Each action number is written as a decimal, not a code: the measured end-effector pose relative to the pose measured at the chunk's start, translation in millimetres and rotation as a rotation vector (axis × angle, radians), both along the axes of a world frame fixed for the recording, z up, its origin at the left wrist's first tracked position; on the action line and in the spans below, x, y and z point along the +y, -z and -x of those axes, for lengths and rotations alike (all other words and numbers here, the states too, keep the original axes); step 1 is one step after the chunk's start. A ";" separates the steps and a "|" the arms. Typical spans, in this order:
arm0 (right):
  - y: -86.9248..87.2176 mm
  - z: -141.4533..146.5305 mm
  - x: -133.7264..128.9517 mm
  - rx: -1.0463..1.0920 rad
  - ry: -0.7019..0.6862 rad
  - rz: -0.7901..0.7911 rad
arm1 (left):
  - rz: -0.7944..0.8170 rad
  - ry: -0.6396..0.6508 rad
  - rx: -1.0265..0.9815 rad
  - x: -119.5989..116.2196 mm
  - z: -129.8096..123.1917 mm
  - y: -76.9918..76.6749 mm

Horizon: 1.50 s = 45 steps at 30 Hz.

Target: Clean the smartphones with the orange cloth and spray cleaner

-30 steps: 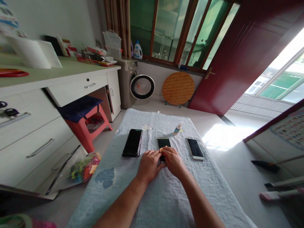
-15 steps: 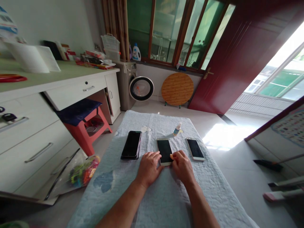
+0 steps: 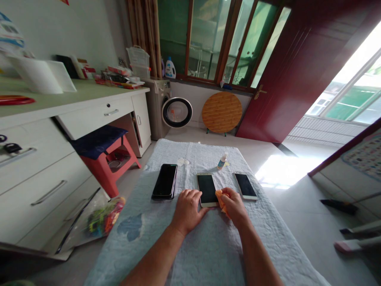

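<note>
A smartphone [image 3: 206,188] with a dark screen and light frame lies flat on the cloth-covered table [image 3: 208,254]. My left hand [image 3: 187,210] grips its lower left side, fingertips on the left edge and thumb by the bottom edge. Pinched in my right hand [image 3: 234,205] is a crumpled orange cloth [image 3: 224,206], at the phone's lower right edge. To the left lies a black phone [image 3: 165,180]. A white-framed phone [image 3: 245,186] rests to the right. Behind them stands a small spray bottle [image 3: 222,162], upright.
A red stool [image 3: 125,153] and a plastic bag [image 3: 101,218] with colourful contents are left of the table. Farther back are a washing machine [image 3: 157,107] with its door open and a round wooden tabletop [image 3: 222,112] leaning on the wall.
My right hand has shifted slightly right and outward, from over the phone's right edge to beside it. More of the orange cloth shows now. My left hand has stayed in place.
</note>
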State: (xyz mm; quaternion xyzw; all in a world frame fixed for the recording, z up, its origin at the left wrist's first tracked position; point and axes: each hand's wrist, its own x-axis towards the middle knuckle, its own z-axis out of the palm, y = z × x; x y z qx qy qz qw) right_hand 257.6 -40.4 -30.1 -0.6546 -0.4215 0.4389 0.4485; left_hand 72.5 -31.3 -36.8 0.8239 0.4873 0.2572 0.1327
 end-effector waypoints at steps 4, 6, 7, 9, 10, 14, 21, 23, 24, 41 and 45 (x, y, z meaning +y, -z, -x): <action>1.4 -1.2 -0.6 0.165 0.041 -0.042 | 0.021 0.002 0.009 -1.3 -0.6 1.0; 1.7 -1.0 -0.3 0.297 0.041 -0.062 | 0.025 -0.002 0.011 -2.0 -1.2 2.8; 1.4 -0.4 0.0 0.362 0.038 -0.068 | 0.024 -0.005 0.008 -2.2 -1.6 3.9; 0.2 1.3 0.3 0.465 0.030 -0.085 | 0.013 -0.012 -0.007 -2.3 -2.6 5.6; -0.3 2.4 0.4 0.501 0.025 -0.100 | 0.008 -0.019 -0.020 -2.2 -3.1 5.9; 0.1 6.0 0.5 0.566 0.008 -0.162 | 0.006 -0.058 -0.072 -2.3 -4.4 2.1; 9.5 8.7 2.0 0.615 -0.133 -0.187 | 0.042 -0.062 -0.154 -3.8 -5.2 0.5; 10.9 10.6 1.8 0.611 -0.157 -0.170 | 0.039 -0.071 -0.178 -4.1 -5.2 3.8; 10.9 11.8 1.5 0.605 -0.171 -0.162 | 0.034 -0.074 -0.188 -4.1 -5.1 5.2; 15.1 21.3 5.3 0.070 -0.070 -0.204 | 0.204 -0.124 -0.406 -8.3 -7.7 -4.7; 18.9 20.2 8.7 -0.352 -0.036 -0.436 | 0.211 -0.128 -0.250 -8.8 -7.8 -8.0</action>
